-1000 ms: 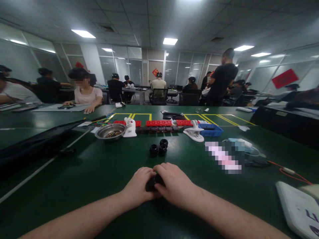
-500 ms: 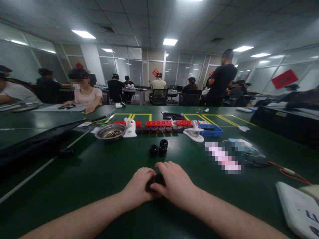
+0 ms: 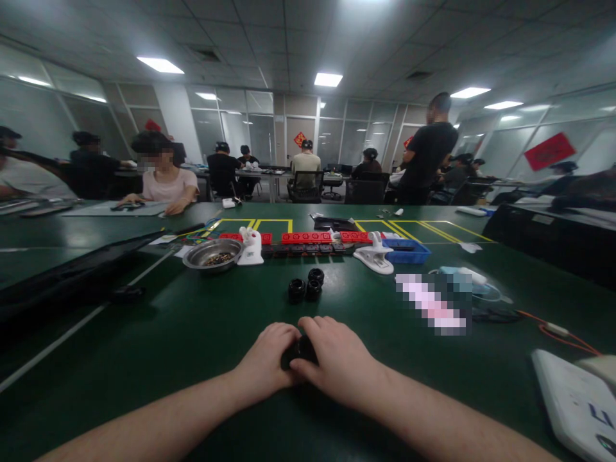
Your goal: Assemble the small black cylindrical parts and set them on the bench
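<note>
Clock directions read from the held part, 12 o'clock facing straight across the green desk [image 3: 202, 324]. Held above the near middle of the desk, at the clock's center: 1 dark part [image 3: 306, 350], small and black, largely covered by fingers; exact shape impossible to tell. Left grip [image 3: 264, 359]: curled around the part from the 9 o'clock side, clamped on it. Right grip [image 3: 337, 362]: closed over the part from the 3 o'clock side, thumb toward the near side, also clamped on it; the 2 grips just beside each other, fingertips partly hidden.

At 12 o'clock, near the grips: 3 black rounded pieces [image 3: 297, 290] in a tight cluster, standing on the desk. Farther off at 12 o'clock: a row of red blocks [image 3: 308, 238], with a row of dark pieces [image 3: 308, 249] along its near side. At 11 o'clock: a metal bowl [image 3: 199, 264] containing small brassy bits [image 3: 219, 259], and just beside it a white clip stand [image 3: 251, 250]. At 1 o'clock: a second white clip [image 3: 375, 258], next to a blue bin [image 3: 411, 256]. Between 3 and 4 o'clock, well apart: a white flat device [image 3: 575, 401]. At 11 o'clock, across the desk: a seated person in a pink top [image 3: 168, 185].
</note>
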`<state>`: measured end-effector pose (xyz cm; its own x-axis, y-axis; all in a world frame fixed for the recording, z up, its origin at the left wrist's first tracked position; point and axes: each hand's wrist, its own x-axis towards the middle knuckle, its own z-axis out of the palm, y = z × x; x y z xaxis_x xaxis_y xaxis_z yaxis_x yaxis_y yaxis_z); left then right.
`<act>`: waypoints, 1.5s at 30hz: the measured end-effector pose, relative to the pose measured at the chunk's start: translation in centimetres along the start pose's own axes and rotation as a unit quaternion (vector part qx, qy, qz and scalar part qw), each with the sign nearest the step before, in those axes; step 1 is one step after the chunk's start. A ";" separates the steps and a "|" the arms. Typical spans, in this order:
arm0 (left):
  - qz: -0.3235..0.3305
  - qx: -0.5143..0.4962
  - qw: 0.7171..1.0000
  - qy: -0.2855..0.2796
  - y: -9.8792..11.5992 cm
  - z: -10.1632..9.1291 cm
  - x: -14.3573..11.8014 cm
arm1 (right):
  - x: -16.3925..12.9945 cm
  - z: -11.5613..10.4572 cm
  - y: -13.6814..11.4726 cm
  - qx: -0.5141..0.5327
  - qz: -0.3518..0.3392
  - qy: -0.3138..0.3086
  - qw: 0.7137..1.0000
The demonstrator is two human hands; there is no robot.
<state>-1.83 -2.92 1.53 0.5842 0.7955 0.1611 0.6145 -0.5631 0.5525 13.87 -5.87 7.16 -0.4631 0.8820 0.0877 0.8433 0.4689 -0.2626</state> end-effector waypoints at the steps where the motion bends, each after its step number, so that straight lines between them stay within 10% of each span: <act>1: -0.001 -0.001 1.000 0.001 0.1 0.0 0.0 | 0.1 0.1 0.0 -0.011 0.005 -0.007 1.000; 7: 0.002 -0.001 1.000 0.006 0.0 0.2 0.1 | -0.1 -0.1 0.3 0.032 -0.072 -0.015 0.997; 38: 0.016 -0.024 0.999 -0.028 0.1 -0.2 0.1 | -0.1 -0.7 0.1 0.036 -0.030 -0.035 0.998; 45: -0.006 -0.014 1.000 -0.020 0.0 -0.1 0.0 | -0.5 -1.0 0.1 0.064 -0.125 -0.019 0.990</act>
<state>-1.85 -2.86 1.61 0.5976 0.7925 0.1220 0.6071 -0.5465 0.5768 14.52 -6.20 8.08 -0.6644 0.7361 0.1291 0.6616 0.6597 -0.3565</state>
